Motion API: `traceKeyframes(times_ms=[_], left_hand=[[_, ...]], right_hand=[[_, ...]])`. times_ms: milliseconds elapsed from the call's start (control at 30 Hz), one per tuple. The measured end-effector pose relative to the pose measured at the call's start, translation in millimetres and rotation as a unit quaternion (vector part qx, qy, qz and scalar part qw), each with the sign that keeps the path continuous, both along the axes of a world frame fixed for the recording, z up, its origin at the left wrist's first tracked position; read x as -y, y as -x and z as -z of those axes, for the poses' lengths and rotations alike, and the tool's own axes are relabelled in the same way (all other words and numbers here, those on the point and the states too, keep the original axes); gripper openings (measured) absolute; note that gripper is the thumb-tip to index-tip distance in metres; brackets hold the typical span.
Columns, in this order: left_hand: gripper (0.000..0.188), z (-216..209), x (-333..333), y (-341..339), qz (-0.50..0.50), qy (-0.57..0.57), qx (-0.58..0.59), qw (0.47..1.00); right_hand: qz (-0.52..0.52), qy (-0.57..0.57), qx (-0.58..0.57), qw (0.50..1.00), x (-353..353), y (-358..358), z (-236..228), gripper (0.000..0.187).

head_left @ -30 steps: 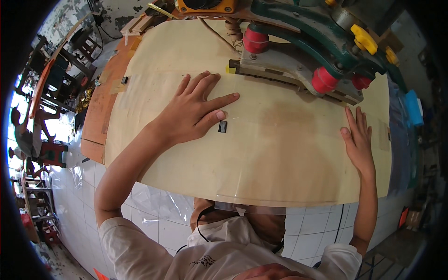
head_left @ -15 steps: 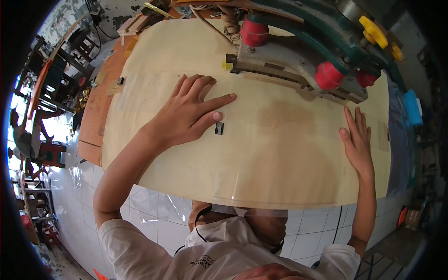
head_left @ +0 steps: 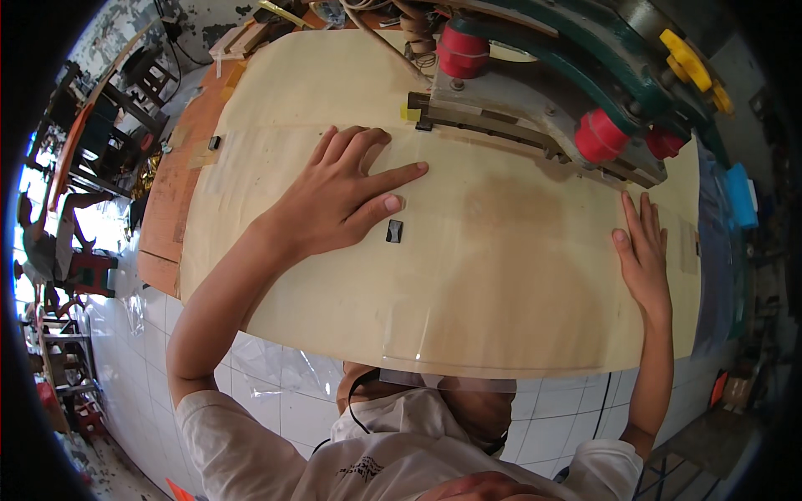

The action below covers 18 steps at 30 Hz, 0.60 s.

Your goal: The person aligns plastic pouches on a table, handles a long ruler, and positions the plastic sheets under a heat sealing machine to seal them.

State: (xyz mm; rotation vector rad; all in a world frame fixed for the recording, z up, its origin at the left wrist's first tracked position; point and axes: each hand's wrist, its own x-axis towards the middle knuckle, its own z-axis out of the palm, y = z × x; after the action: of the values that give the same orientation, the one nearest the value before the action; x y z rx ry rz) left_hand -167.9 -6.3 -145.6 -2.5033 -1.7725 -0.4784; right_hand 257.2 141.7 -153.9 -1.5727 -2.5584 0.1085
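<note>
My left hand [head_left: 338, 192] lies palm down with spread fingers on the cream-coloured sheet [head_left: 284, 75] that covers the table. Close to its thumb is a small black piece [head_left: 394, 231] on the sheet. Further right, my right hand [head_left: 643, 255] rests on the same surface, fingers stretched forward, their tips just short of a long metal bar [head_left: 501, 134] of a machine. Between the hands lies a thin transparent plastic sheet [head_left: 418, 338]; some of its edges are hard to make out. Neither hand grasps anything.
The dark green machine arm [head_left: 551, 54] spans the back right, with red knobs [head_left: 601, 135] and a yellow knob [head_left: 685, 58]. Wooden tabletop [head_left: 163, 221] shows at left. Crumpled clear plastic [head_left: 284, 363] hangs below the front edge. At far left, a person sits near a red stool [head_left: 90, 275].
Both hands keep practically the same pose and place on the sheet. The view has shifted slightly, so the machine appears a little further right.
</note>
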Motion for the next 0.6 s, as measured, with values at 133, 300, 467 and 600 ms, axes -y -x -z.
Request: traceKeyframes(times_ms=[133, 300, 467, 600], left_hand=[[0.045, -0.3, -0.3, -0.9, -0.001, 0.007, 0.007, 1.000], [0.044, 2.4, 2.5, 2.9, -0.004, 0.002, 0.012, 1.000], [0.043, 0.8, 1.4, 2.5, -0.011, -0.008, 0.026, 1.000], [0.038, 6.8, 1.5, 6.0, -0.015, -0.032, 0.034, 0.999]], right_hand=[[0.003, -0.001, 0.001, 1.000, 0.7, -0.2, -0.4, 0.062], [0.001, 0.002, -0.003, 1.000, 1.3, 4.9, 0.4, 0.061], [-0.003, 0.004, -0.009, 1.000, -1.0, 1.4, -0.2, 0.060], [0.008, 0.011, -0.007, 1.000, 0.9, 1.8, -0.4, 0.061]])
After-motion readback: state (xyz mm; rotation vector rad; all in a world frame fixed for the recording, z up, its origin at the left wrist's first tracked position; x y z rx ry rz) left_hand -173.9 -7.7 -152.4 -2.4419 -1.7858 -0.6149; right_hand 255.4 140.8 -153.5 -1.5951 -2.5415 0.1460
